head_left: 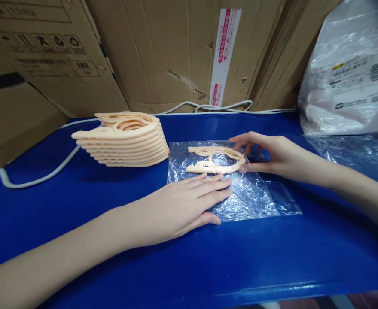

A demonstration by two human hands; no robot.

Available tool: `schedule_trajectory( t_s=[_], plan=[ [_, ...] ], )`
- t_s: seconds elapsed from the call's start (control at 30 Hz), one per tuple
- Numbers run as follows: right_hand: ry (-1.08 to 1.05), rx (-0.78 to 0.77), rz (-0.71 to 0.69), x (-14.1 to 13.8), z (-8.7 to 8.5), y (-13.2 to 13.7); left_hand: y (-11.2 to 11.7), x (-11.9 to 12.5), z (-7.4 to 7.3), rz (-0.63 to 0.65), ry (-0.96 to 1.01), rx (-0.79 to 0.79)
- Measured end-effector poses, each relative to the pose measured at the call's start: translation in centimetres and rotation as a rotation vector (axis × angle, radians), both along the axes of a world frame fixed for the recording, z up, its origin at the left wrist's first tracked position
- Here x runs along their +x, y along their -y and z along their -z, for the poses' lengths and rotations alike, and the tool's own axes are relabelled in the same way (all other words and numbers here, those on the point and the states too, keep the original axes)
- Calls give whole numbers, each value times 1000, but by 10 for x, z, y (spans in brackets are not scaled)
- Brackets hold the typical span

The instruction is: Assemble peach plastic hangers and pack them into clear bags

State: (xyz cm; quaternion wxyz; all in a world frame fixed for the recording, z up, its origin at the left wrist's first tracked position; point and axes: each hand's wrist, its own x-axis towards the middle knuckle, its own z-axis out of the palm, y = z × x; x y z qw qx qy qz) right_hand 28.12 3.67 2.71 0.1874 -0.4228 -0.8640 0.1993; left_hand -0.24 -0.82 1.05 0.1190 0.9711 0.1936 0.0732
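Left hand: the left hand (pixel 189 201) lies flat, palm down, fingers straight and close together, pressing the near edge of the bag (pixel 250 197).
Right hand: the right hand (pixel 268 152) is curved, fingers apart, around the far right end of the piece (pixel 216 159), with the thumb tip touching it; whether it truly grips, I cannot tell.
Piece: just beyond the left fingertips and left of the right palm; on the bag or inside it, I cannot tell.
Handling, piece: looks like thin, light, stiff plastic with cut-outs, probably best pinched at an end or through a cut-out.
Handling, bag: a soft, crinkled, slippery film that likely needs pinning flat.
Count: one loose piece, one bag, and one stack (pixel 124 139) of about eight like pieces, well to the left of the left hand.
Around: blue table (pixel 79 206), white cable (pixel 41 178), boxes (pixel 163 51) beyond both hands, and a sack (pixel 346 73) beyond the right hand.
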Motion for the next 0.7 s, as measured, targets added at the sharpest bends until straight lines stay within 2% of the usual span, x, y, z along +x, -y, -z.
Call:
schedule_trajectory(
  t_s=[0.23,0.7],
  plan=[
    [-111,77,79,-15,13,3,0,0,1,6,-5,12],
    [-102,167,178,-25,21,6,1,3,3,-6,-26,9]
  ],
)
